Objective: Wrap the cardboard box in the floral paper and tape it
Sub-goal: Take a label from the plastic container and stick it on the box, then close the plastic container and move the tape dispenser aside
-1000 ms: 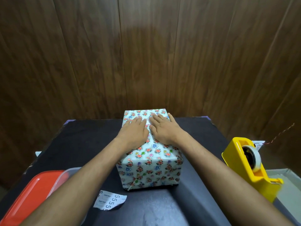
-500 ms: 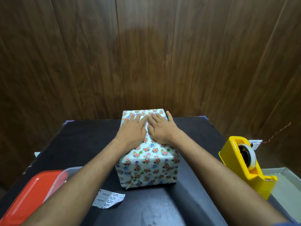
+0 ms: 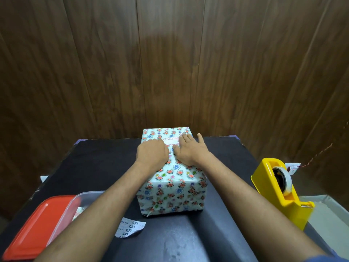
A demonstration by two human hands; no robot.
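**Box wrapped; we judge only a last press of the seam remains**

The box point(image 3: 171, 176) sits mid-tabletop, fully covered in floral paper point(image 3: 166, 197); no bare cardboard shows on the faces we can see. The near end is folded shut, with a small loose corner at its lower left. A pale strip with small print point(image 3: 171, 141) crosses the top just beyond our fingertips; whether it is tape or a label we cannot tell. The far end is hidden from us.

Our left hand point(image 3: 152, 154) rests on the top with its fingers bent under at the knuckles, pressing the paper and grasping nothing. Our right hand point(image 3: 189, 150) lies flat beside it, fingers straight and spread, thumb nearly touching the left hand. So we judge the wrapping done and the taping at or near its end.

For room: the tabletop point(image 3: 105, 167) is bare to the left of our left hand and to the right of our right hand, and its far edge lies just past the fingertips. The yellow tape dispenser point(image 3: 281, 193) stands well right of the right hand, at the tabletop's right edge. Back along our left forearm lie a red lid point(image 3: 37, 222), a clear tub point(image 3: 83, 199) and a paper scrap point(image 3: 130, 226).
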